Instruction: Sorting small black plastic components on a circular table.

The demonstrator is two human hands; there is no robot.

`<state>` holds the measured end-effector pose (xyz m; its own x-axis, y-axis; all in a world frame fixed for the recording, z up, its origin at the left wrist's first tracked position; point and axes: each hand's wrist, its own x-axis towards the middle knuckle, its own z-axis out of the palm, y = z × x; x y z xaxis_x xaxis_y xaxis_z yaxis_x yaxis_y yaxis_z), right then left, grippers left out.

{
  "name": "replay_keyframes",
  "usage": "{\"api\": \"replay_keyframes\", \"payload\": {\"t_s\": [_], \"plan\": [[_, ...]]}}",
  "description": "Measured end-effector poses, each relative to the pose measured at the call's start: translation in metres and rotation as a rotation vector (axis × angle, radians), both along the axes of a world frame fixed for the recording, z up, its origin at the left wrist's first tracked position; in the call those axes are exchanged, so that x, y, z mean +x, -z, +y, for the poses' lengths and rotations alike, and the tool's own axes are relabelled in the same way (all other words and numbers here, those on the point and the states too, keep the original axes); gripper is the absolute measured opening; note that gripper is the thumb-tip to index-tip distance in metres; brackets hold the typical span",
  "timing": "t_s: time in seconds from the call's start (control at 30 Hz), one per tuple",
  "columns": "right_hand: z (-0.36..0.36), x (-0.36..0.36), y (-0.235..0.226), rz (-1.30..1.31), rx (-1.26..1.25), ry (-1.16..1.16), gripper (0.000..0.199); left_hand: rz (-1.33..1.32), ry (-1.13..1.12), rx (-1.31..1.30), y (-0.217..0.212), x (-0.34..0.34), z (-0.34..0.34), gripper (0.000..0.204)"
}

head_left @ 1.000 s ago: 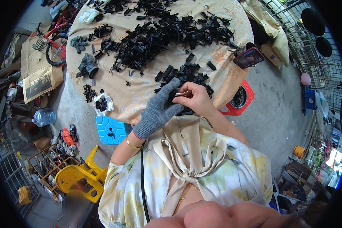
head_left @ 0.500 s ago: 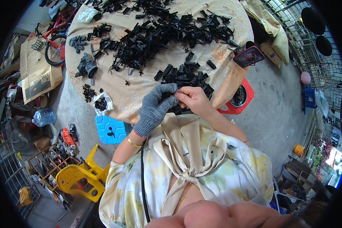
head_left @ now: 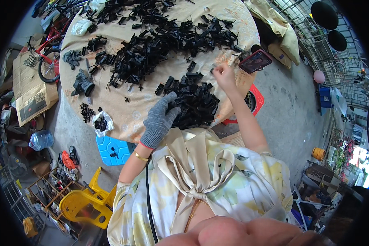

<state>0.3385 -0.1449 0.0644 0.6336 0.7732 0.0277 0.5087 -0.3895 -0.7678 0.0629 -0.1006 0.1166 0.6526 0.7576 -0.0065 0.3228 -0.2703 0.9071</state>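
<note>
Your grey-gloved left hand (head_left: 160, 121) rests spread on the near heap of small black plastic parts (head_left: 194, 100), while your bare right hand (head_left: 222, 74), beyond that grip, seems pinched on something too small to tell.

One head-worn fisheye view looks steeply down, close over the hands, worktop (head_left: 123, 119) beyond them; its rim perhaps distorts.

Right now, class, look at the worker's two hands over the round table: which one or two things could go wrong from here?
The bare right hand reaches toward the table's far edge beside the dark phone with a red rim, which overhangs that edge; a nudge might knock it off. The grey-gloved left hand rests on the near heap of small black plastic parts, close to the edge of the round cloth-covered table; a sweep could push parts onto the floor.
</note>
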Motion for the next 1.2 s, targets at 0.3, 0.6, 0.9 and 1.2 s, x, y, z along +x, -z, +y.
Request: {"api": "replay_keyframes", "payload": {"t_s": [0.3, 0.6, 0.9, 1.2], "plan": [[0.032, 0.086, 0.040, -0.421, -0.191, 0.280, 0.033, -0.014, 0.087, -0.038, 0.011, -0.002, 0.003, 0.038], [0.058, 0.125, 0.060, -0.462, -0.821, 0.193, 0.033, 0.076, 0.288, -0.003, 0.018, -0.002, 0.004, 0.049], [0.061, 0.091, 0.011, -0.670, -0.532, 0.091, 0.019, 0.040, 0.310, -0.065, -0.013, -0.005, 0.007, 0.057], [0.026, -0.099, -0.085, 0.533, 0.322, -0.253, 0.013, -0.613, 0.047, -0.954, -0.013, 0.026, 0.017, 0.054]]}}
